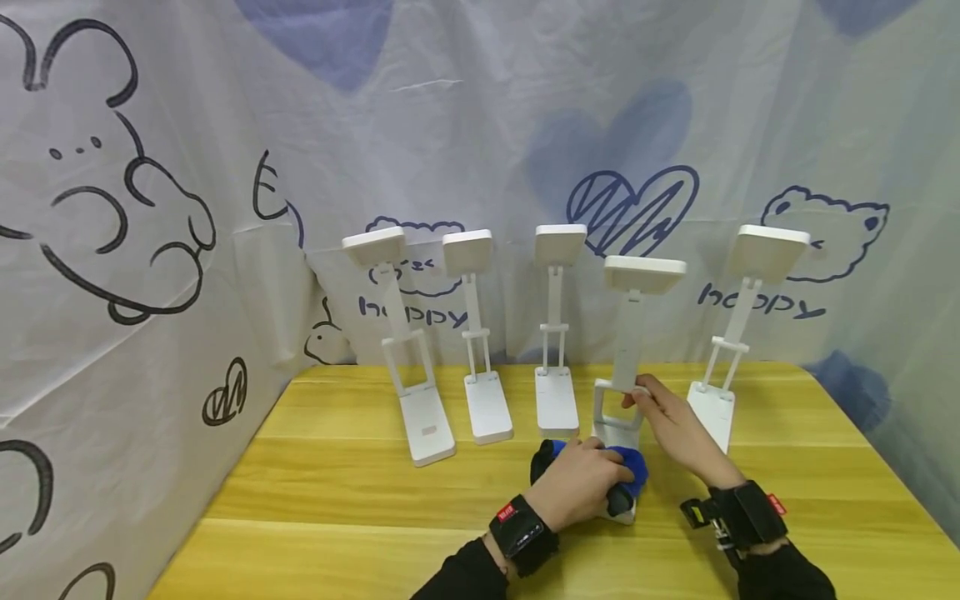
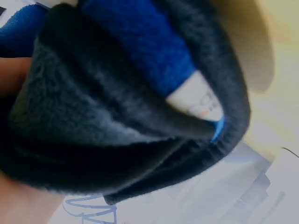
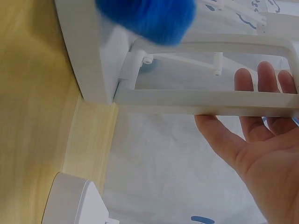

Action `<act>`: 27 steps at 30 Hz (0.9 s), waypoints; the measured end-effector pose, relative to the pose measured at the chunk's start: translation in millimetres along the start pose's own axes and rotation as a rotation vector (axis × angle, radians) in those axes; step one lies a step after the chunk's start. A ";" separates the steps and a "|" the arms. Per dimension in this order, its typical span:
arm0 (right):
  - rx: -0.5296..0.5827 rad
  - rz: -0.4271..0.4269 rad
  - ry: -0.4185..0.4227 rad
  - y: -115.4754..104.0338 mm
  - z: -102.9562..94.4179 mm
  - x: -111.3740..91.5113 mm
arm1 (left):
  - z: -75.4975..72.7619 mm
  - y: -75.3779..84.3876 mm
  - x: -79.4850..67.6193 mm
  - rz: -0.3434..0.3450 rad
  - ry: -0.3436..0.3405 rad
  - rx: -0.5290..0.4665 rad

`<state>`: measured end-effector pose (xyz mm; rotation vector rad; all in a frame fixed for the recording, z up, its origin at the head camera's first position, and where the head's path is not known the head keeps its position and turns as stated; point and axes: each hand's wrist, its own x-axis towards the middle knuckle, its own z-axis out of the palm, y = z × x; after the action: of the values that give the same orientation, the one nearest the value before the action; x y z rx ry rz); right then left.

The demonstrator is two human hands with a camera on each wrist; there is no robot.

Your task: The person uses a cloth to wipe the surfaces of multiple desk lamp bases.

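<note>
A white folding desk lamp (image 1: pixel 626 342) stands right of the table's middle, its flat head raised on a jointed stem. My right hand (image 1: pixel 678 433) grips the lamp's open frame (image 3: pixel 187 99), with the thumb on one side and the fingers through the opening. Over the lamp's base my left hand (image 1: pixel 581 483) holds a blue and dark grey plush cloth (image 2: pixel 149 46). The cloth is bunched and covers much of the base. A bit of white with faint printed marks shows through a fold of the cloth in the left wrist view.
Several more white desk lamps stand along the back of the wooden table (image 1: pixel 337 517): a left one (image 1: pixel 427 425), two nearer the middle, including this lamp (image 1: pixel 555 400), and a right one (image 1: pixel 712 408). A patterned fabric backdrop (image 1: pixel 480 125) hangs behind.
</note>
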<state>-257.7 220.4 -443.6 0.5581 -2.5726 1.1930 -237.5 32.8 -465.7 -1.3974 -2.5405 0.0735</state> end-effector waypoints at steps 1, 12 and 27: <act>-0.001 0.002 0.001 -0.1 -0.3 -0.2 | -0.4 -0.7 -2.5 0.018 0.002 -0.007; -0.001 0.018 0.003 -3.5 0.5 -1.7 | -3.3 -6.0 -29.1 0.067 0.009 -0.089; -0.008 0.031 0.002 -4.6 1.1 0.5 | 0.3 -27.0 -64.1 0.070 0.064 -0.149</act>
<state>-256.2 216.7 -441.0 0.5172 -2.5919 1.1925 -226.9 -35.4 -473.6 -1.5171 -2.4889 -0.1491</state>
